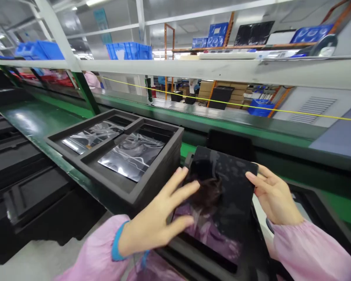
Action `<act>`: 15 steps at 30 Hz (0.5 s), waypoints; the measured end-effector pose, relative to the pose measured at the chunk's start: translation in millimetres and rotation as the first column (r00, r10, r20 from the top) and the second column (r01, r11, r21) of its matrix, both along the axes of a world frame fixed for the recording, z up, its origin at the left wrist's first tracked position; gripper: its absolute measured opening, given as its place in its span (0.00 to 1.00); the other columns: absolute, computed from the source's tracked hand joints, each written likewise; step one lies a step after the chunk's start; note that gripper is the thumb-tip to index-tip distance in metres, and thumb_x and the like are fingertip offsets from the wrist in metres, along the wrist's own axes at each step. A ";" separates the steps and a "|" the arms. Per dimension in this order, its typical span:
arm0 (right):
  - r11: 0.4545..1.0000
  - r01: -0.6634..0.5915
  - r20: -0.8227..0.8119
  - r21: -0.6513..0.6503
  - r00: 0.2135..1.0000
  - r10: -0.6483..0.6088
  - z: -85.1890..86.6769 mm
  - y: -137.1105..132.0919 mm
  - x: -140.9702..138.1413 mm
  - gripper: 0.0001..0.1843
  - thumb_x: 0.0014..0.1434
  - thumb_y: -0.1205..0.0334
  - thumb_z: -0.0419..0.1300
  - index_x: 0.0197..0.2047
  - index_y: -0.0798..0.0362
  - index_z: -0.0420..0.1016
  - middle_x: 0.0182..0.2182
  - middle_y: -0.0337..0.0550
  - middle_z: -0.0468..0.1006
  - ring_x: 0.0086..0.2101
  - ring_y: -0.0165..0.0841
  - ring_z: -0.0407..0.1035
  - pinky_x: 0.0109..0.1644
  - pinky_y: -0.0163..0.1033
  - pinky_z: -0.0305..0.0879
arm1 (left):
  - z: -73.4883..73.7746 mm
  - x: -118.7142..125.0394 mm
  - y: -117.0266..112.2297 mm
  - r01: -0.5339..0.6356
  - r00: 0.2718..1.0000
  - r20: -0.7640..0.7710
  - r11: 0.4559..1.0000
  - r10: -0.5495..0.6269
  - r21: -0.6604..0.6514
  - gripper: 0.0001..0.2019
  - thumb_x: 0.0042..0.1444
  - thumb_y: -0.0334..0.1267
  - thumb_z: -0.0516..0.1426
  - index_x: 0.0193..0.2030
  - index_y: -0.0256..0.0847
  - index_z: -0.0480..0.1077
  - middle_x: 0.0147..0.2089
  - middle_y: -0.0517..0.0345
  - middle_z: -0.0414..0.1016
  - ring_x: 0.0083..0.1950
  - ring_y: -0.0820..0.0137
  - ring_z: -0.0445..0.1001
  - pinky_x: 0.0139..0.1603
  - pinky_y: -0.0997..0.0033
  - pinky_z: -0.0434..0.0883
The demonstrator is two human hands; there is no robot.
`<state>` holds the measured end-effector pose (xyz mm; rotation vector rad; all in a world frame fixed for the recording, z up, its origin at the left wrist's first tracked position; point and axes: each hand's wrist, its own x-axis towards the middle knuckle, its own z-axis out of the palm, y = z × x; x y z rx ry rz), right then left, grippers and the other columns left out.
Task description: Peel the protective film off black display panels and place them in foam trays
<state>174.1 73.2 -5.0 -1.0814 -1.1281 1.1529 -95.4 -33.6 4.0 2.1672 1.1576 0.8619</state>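
A flat black glossy panel (231, 195), like a tablet screen, is tilted up in front of me, with reflections across its face. My right hand (276, 193) grips its upper right corner, thumb on the front and fingers behind. At the panel's left edge my left hand (160, 214) is open, fingers spread; whether its fingertips touch the panel I cannot tell. Below the panel lies a dark foam tray (190, 253), mostly covered by it. To the left, a stack of grey foam trays (156, 191) holds two film-covered panels (134, 154) in separate compartments.
More black trays (38, 187) stand at the left. Another dark tray (318, 210) lies at the right with a light item in it. A green conveyor (32, 117) runs along a white frame rail (193, 70). Blue bins (130, 51) sit above; people in pink work farther back.
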 end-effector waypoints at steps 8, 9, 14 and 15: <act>0.976 0.205 -0.106 -0.071 0.972 -0.212 33.7 -9.6 13.8 0.29 0.27 0.57 0.75 0.36 0.54 0.74 0.33 0.41 0.75 0.30 0.30 0.70 0.30 0.26 0.69 | -12.4 33.2 27.9 0.390 0.729 0.684 0.823 -0.002 -0.413 0.44 0.54 0.35 0.59 0.68 0.53 0.33 0.62 0.50 0.63 0.58 0.66 0.66 0.58 0.64 0.62; 0.964 0.252 -0.064 -0.086 0.964 -0.258 32.8 -9.2 15.4 0.31 0.27 0.55 0.74 0.38 0.53 0.74 0.35 0.42 0.75 0.32 0.33 0.71 0.31 0.29 0.71 | -11.4 38.7 25.7 0.477 0.639 0.769 0.777 0.015 -0.411 0.43 0.55 0.34 0.58 0.68 0.54 0.34 0.55 0.50 0.70 0.51 0.68 0.71 0.52 0.67 0.65; 0.803 0.480 0.575 0.354 0.566 -0.592 17.9 -12.6 16.1 0.26 0.52 0.48 0.56 0.49 0.53 0.75 0.37 0.46 0.77 0.41 0.44 0.70 0.52 0.48 0.65 | -22.2 62.6 21.3 0.533 0.451 0.878 0.740 0.162 -0.411 0.40 0.53 0.31 0.60 0.68 0.50 0.43 0.28 0.63 0.67 0.26 0.79 0.63 0.28 0.79 0.60; 0.768 0.430 0.624 0.475 0.450 -0.639 16.4 -15.4 14.6 0.24 0.55 0.48 0.54 0.49 0.53 0.75 0.39 0.46 0.76 0.42 0.44 0.70 0.55 0.50 0.63 | -24.9 64.3 22.1 0.531 0.453 0.877 0.742 0.159 -0.409 0.40 0.53 0.31 0.60 0.68 0.50 0.43 0.27 0.64 0.66 0.25 0.79 0.62 0.27 0.79 0.59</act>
